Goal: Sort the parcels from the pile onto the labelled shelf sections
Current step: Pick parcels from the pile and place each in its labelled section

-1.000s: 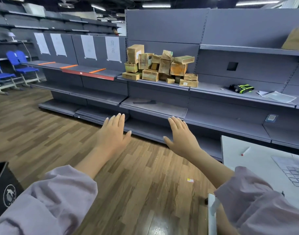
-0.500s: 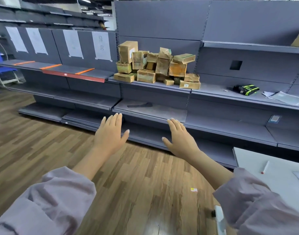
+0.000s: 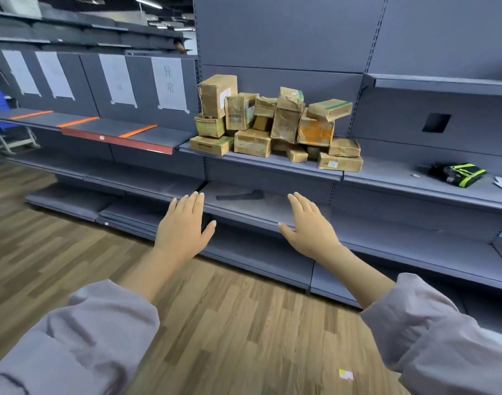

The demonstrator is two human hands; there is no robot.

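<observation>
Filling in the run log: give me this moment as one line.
stage: no parcel picked | left hand: open, empty | right hand: open, empty | parcels: piled on shelf, untouched

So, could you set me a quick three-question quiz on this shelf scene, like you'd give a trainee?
1. True or false: the person's left hand and right hand each hold a parcel.
2. The pile of brown cardboard parcels lies: A on the wooden floor; B on the grey metal shelf; C on a blue chair.
3. Fill in: the flat strips dividing the shelf below the white paper labels are ___ in colour.
Key: 1 false, both hands are open and empty; 2 B; 3 orange.
</observation>
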